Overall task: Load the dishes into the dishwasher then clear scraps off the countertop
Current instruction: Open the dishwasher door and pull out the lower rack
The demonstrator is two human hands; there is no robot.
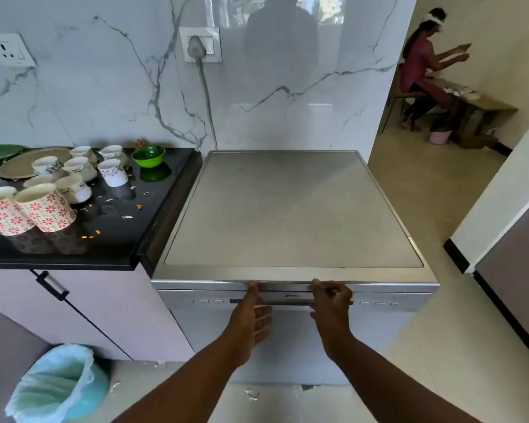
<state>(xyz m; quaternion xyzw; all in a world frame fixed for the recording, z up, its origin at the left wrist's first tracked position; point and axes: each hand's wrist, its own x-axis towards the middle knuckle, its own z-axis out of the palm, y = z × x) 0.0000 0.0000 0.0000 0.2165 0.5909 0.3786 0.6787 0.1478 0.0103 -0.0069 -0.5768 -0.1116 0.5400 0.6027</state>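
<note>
Dishwasher [290, 209] stands directly before me, silver, door closed, its flat grey top bare, set flush against the right end of the table [110, 239]. My two hands are at the handle bar [287, 296] that runs across the top front of the door. My left hand [251, 322] has its thumb up on the bar's upper edge and its fingers extended loosely beneath, not curled round anything. My right hand [330, 303] has its fingers hooked over the bar, grasping it.

Dishes sit on the table's left half. Two floral mugs [28, 209] with red flowers stand at the left front edge. Behind them is a cluster of white cups [77, 169], some patterned. A green bowl [148, 155] rests near the back right corner, and a round tan tray [31, 161] lies toward the back left with a green plate [0, 151] just beyond it. Scraps [119, 209], white and orange bits, are scattered over the dark surface between the cups and the right edge.

A lined bin [58, 386] stands on the floor [409, 346] at lower left, below the cabinet [89, 306]. A grey plug [196, 45] sits in the wall socket behind the dishwasher. A seated person [422, 68] is visible in the far room at upper right.
</note>
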